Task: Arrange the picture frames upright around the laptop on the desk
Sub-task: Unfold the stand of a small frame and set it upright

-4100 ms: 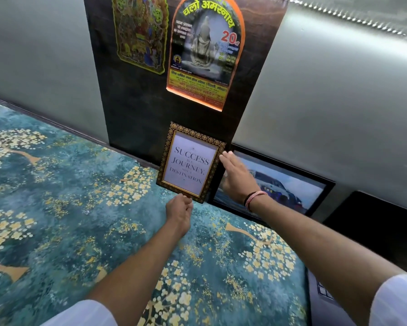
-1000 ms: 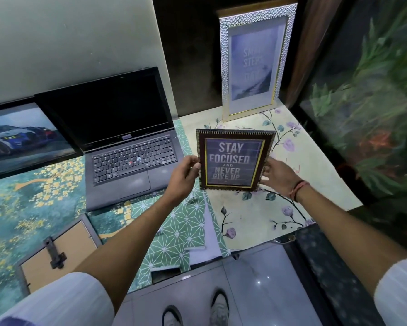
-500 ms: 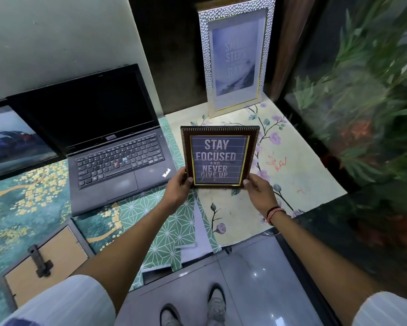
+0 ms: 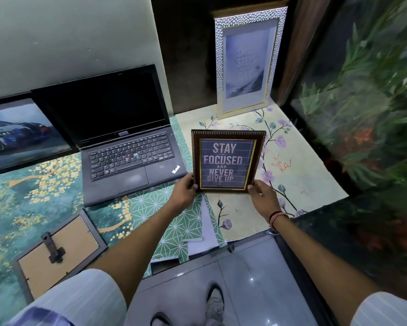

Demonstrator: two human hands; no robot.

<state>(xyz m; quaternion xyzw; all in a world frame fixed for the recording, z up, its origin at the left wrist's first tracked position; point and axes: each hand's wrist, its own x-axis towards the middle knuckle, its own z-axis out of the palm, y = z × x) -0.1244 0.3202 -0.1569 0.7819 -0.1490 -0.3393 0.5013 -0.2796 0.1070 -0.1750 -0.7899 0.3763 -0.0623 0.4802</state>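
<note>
Both grips are closed on one thing: the left hand (image 4: 183, 193) pinches the lower left corner and the right hand (image 4: 263, 198) the lower right corner of a dark brown beaded picture frame (image 4: 227, 161) reading "STAY FOCUSED AND NEVER GIVE UP". The frame faces the wearer, roughly upright, just right of the laptop; whether its bottom edge touches the worktop (image 4: 303, 175) cannot be told.

The worktop is covered in patterned papers: teal with gold blossoms left of the laptop, green geometric in front of it, cream with pink flowers to its right. The open black laptop (image 4: 117, 142) sits with a dark screen, its lid near the grey wall. Left of the laptop, touching its lid, a black-framed car picture (image 4: 21, 135) leans against the wall. Right of the laptop and further back, a tall silver-textured frame (image 4: 246, 62) with a pale print stands upright against a dark panel. In front of the laptop to the left, a grey frame (image 4: 56, 252) lies face down, its brown backing and stand showing.
</note>
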